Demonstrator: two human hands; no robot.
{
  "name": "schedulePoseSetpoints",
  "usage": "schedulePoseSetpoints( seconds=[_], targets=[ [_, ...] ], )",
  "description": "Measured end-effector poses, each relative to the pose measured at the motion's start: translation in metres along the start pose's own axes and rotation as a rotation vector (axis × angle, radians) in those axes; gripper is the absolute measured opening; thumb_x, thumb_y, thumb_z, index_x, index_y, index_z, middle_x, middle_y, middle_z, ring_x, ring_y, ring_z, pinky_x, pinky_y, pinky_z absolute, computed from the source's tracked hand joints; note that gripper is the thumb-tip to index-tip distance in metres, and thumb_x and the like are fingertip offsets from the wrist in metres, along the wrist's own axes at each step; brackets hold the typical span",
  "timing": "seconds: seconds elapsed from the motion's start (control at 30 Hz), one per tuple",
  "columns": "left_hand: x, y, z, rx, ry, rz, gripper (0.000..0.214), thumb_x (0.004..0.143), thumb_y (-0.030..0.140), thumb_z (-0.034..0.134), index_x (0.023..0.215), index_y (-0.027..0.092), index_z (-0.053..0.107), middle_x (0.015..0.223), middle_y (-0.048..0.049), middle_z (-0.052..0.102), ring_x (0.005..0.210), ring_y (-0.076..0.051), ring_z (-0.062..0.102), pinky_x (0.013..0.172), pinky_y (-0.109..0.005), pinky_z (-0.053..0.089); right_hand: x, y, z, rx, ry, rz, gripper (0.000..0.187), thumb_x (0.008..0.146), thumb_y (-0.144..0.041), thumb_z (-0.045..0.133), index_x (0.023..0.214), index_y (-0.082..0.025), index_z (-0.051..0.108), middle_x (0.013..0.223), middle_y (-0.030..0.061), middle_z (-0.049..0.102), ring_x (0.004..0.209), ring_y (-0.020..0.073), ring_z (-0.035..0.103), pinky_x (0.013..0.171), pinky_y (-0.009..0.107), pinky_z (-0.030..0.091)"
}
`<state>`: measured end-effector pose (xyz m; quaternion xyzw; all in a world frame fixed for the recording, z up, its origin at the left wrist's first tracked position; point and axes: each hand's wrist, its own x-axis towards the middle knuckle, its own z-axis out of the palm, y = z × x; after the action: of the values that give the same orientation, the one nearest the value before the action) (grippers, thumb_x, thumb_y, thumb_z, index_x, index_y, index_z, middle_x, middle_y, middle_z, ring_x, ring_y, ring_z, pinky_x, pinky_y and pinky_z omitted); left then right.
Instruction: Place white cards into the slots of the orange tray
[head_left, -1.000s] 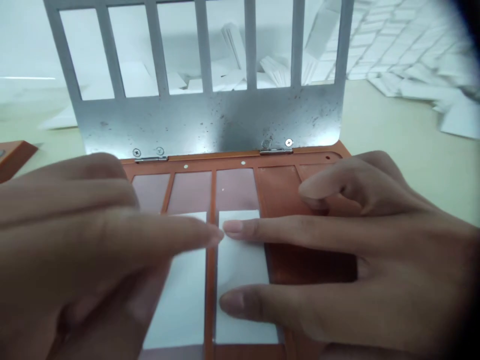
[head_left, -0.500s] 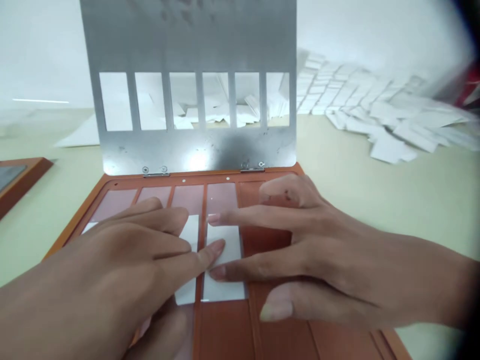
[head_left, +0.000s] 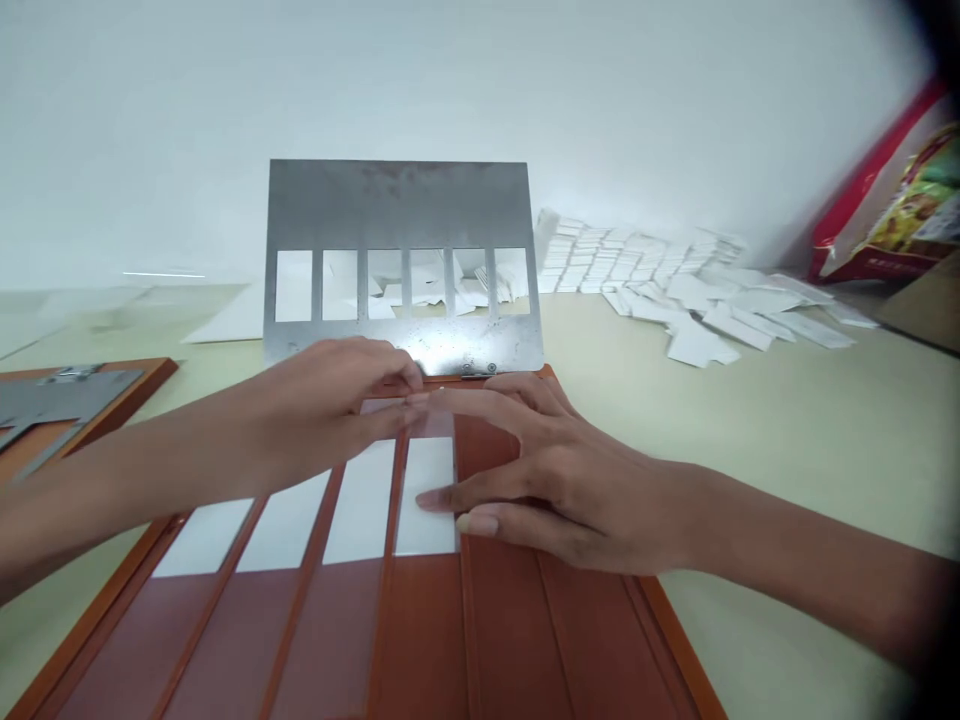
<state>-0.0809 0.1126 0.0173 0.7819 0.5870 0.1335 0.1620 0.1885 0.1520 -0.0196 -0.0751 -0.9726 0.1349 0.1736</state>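
Just now both hands lie open over the far part of an orange tray, which sits on the counter. Four white paper strips lie side by side in its slots, separated by narrow orange bars.

The right hand comes in from 3 o'clock, relaxed and grasping nothing. Its fingers are spread, with one fingertip resting on the rightmost strip and another lying along that strip's right edge. Its index finger reaches toward 10 o'clock, past the strip's far end, and meets the fingertips of the left hand.

The left hand comes in from 9 o'clock, its fingers extended and not clenched, over the far ends of the strips. Whether they press on the paper or hover just above it, I cannot tell.

Beyond the hands, a steel stencil with six windows stands upright, hinged to the tray's far edge. A stacked row of white slips and loose slips lie at 2 o'clock on the counter. A second orange tray lies at 10 o'clock, and a red-edged package sits at 2 o'clock against the wall.
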Motion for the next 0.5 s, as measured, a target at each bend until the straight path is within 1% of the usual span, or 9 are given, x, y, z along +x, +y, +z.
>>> schedulePoseSetpoints(
  seconds=[0.07,0.2,0.3,0.37,0.43,0.47,0.5],
  targets=[
    [0.008,-0.002,0.002,0.071,-0.088,-0.008,0.026,0.098,0.052,0.058,0.104,0.029,0.069,0.099,-0.0013,0.068,0.079,-0.020,0.060,0.061,-0.029,0.042,-0.001,0.000,0.001,-0.004,0.012,-0.009,0.033,0.109,-0.043,0.050,0.129,-0.035,0.074,0.170,0.0020,0.030,0.149,0.0272,0.032,0.123,0.051,0.022],
    [0.011,-0.005,0.005,0.076,-0.171,0.027,0.031,0.098,0.058,0.056,0.092,0.028,0.064,0.099,-0.0038,0.064,0.085,-0.023,0.060,0.066,-0.032,0.047,-0.002,0.001,0.004,-0.013,0.038,-0.026,0.032,0.109,-0.043,0.051,0.126,-0.034,0.076,0.170,0.0018,0.031,0.146,0.0273,0.036,0.122,0.051,0.025],
    [0.012,-0.003,0.005,0.007,-0.190,0.001,0.029,0.099,0.057,0.054,0.092,0.029,0.058,0.094,-0.0029,0.063,0.079,-0.022,0.058,0.063,-0.033,0.046,-0.002,0.001,0.005,-0.006,0.048,-0.033,0.032,0.108,-0.045,0.052,0.126,-0.034,0.076,0.170,0.0019,0.029,0.147,0.0281,0.035,0.121,0.052,0.027],
    [0.016,0.001,0.004,-0.068,-0.204,-0.050,0.026,0.095,0.055,0.061,0.096,0.030,0.056,0.089,-0.0011,0.065,0.075,-0.021,0.057,0.059,-0.031,0.044,-0.002,0.001,0.005,-0.006,0.047,-0.027,0.033,0.108,-0.046,0.051,0.126,-0.034,0.076,0.171,0.0022,0.029,0.149,0.0279,0.033,0.121,0.052,0.027],
    [0.020,0.006,0.002,-0.158,-0.218,-0.082,0.026,0.092,0.052,0.065,0.103,0.030,0.058,0.086,0.0006,0.065,0.074,-0.019,0.058,0.059,-0.029,0.043,-0.002,0.001,0.005,-0.007,0.047,-0.026,0.033,0.108,-0.046,0.051,0.126,-0.035,0.076,0.171,0.0029,0.028,0.150,0.0279,0.032,0.122,0.052,0.026],
    [0.022,0.008,0.000,-0.193,-0.225,-0.088,0.026,0.091,0.050,0.065,0.104,0.028,0.060,0.084,0.0013,0.064,0.072,-0.017,0.057,0.058,-0.028,0.042,-0.002,0.001,0.004,-0.007,0.044,-0.025,0.032,0.108,-0.046,0.051,0.126,-0.035,0.076,0.171,0.0032,0.027,0.150,0.0284,0.033,0.122,0.053,0.026],
    [0.024,0.009,-0.001,-0.215,-0.226,-0.087,0.024,0.091,0.049,0.065,0.100,0.027,0.062,0.080,0.0018,0.062,0.069,-0.016,0.054,0.057,-0.027,0.041,-0.002,0.001,0.004,-0.006,0.043,-0.025,0.032,0.108,-0.046,0.052,0.126,-0.034,0.076,0.171,0.0036,0.027,0.150,0.0291,0.033,0.122,0.053,0.027]
  ],
)
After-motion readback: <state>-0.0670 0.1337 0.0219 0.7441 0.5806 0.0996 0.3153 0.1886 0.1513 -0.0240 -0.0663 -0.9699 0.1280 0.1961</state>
